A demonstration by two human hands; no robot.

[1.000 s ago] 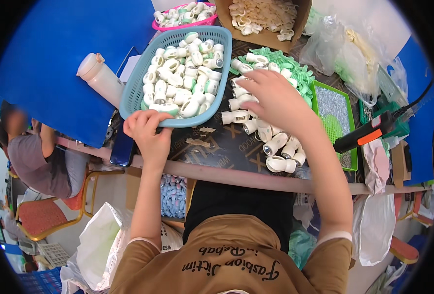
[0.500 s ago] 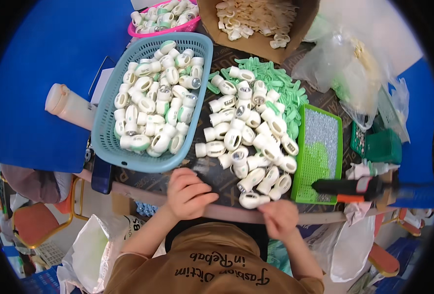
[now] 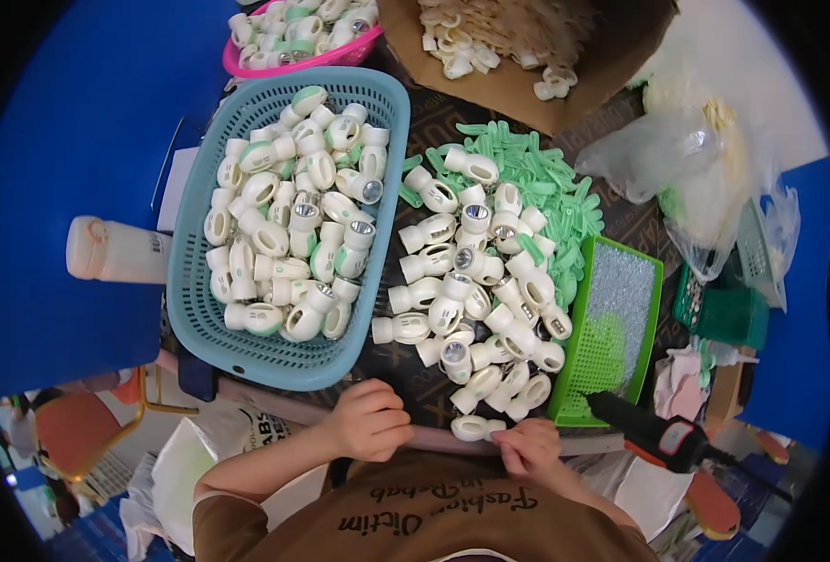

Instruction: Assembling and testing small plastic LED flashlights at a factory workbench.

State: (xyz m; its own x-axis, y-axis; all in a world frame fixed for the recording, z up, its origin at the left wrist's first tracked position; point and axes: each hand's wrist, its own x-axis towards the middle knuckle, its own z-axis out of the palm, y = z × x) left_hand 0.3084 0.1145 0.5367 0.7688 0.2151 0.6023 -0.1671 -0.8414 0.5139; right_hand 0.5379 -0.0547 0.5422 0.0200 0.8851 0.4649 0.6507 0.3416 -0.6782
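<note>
At the table's near edge my left hand (image 3: 370, 421) rests with its fingers curled in, and what they hold, if anything, is hidden. My right hand (image 3: 531, 446) is also closed, its fingertips at the end of a small white flashlight (image 3: 471, 428) lying at the edge; I cannot tell whether they grip it. Beyond it spreads a heap of similar white flashlights (image 3: 513, 323), some showing a clear lens, others an opening in the oval body. A pile of green plastic strips (image 3: 536, 169) lies behind them. The blue basket (image 3: 391, 140) at left holds many more flashlights, some with green strips fitted.
To the right are a green tray (image 3: 656, 300) of tiny silver pieces and a black-and-orange corded tool (image 3: 663, 433). A cardboard box (image 3: 611, 75) of whitish parts and a pink basket (image 3: 374, 39) stand at the back. A white bottle (image 3: 115, 249) lies left.
The view has shifted, so the table's things appear lower. My hands stay near the table edge, both with curled fingers. The corded tool now shows more clearly at the right.
</note>
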